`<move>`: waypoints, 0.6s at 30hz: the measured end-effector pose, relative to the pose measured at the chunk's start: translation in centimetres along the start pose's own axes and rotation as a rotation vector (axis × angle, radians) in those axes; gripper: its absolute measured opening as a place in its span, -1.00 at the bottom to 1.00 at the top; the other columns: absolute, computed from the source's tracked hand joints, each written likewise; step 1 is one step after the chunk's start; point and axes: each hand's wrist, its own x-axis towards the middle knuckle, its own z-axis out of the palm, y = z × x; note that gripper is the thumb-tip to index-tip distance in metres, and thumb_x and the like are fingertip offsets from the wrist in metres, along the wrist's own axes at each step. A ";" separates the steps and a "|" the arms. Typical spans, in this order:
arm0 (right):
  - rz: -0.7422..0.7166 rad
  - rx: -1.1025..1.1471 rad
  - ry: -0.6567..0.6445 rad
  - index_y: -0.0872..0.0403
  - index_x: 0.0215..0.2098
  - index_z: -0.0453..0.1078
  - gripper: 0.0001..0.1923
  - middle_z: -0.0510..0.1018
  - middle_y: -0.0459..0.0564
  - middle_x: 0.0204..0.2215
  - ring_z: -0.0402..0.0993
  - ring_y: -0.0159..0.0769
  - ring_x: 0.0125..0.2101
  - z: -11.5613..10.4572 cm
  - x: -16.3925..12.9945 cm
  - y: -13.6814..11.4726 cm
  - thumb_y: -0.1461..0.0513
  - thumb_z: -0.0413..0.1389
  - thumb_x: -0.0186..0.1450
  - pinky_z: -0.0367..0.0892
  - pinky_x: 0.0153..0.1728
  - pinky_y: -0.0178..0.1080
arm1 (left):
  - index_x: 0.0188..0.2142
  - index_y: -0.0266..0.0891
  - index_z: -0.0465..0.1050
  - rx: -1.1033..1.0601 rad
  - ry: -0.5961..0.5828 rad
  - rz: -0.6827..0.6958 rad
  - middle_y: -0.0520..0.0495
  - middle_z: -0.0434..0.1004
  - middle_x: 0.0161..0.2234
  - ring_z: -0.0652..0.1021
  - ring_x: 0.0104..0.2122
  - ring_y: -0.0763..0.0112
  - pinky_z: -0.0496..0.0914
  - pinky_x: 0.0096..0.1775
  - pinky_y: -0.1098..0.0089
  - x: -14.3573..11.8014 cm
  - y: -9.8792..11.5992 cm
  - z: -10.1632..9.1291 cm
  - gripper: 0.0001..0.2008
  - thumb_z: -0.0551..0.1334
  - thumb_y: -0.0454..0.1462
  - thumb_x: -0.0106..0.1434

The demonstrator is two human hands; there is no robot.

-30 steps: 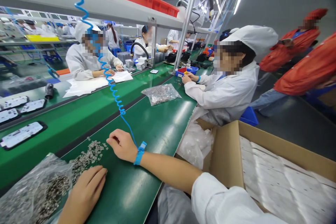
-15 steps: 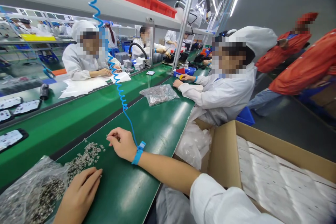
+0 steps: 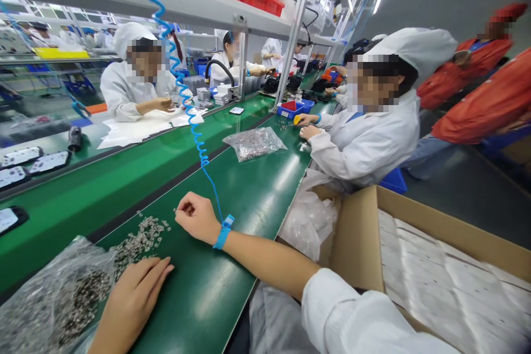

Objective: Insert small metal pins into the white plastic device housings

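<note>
My right hand is closed in a pinch above the green work surface, with a tiny bright metal piece showing at its fingertips. A blue wrist strap circles that wrist. My left hand lies low over the surface, its fingers stretched out close together and their tips slightly parted; I see nothing held there. Between the hands and the belt spreads a pile of small metal parts. Beside my left hand, a clear plastic bag holds many more of these parts.
A blue coiled cord hangs down to my wrist strap. Farther along lies another bag of parts, near a co-worker in white. An open cardboard box stands at my right. Black-framed panels lie at far left.
The view has shifted slightly. My right hand stays pinched near the pile, its fingers curled more tightly. My left hand remains beside the bag. The co-worker's hands have moved a little.
</note>
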 end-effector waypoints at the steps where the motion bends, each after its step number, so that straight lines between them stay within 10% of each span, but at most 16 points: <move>1: -0.002 0.018 0.002 0.04 -0.45 0.32 -0.94 0.33 -0.27 -0.59 0.23 -0.50 -0.58 0.0 0.0 0.0 0.29 0.13 0.09 0.18 -0.52 -0.40 | -0.03 -0.28 0.52 -0.003 -0.005 -0.007 -0.15 0.58 -0.17 0.60 -0.23 0.26 0.46 -0.14 0.26 0.1 0.1 0.0 -0.83 0.17 -0.32 0.48; 8: -0.025 -0.030 -0.033 0.09 -0.16 0.56 -0.74 0.39 -0.24 -0.54 0.23 -0.50 -0.55 0.0 0.1 0.2 0.31 0.10 0.21 0.26 -0.43 -0.40 | 0.10 -0.30 0.43 -0.026 -0.042 -0.036 -0.18 0.56 -0.13 0.58 -0.23 0.30 0.44 -0.12 0.29 0.1 0.3 -0.3 -0.73 0.20 -0.43 0.43; 18: 0.119 0.027 -0.204 0.06 -0.23 0.53 -0.94 0.59 -0.17 -0.47 0.53 -0.45 -0.50 0.4 -0.3 1.3 0.23 0.23 0.33 0.42 -0.40 -0.42 | 0.10 -0.16 0.48 -0.079 -0.045 -0.051 -0.11 0.61 -0.07 0.62 -0.18 0.29 0.47 -0.06 0.30 -1.4 -0.6 -0.2 -0.75 0.17 -0.28 0.47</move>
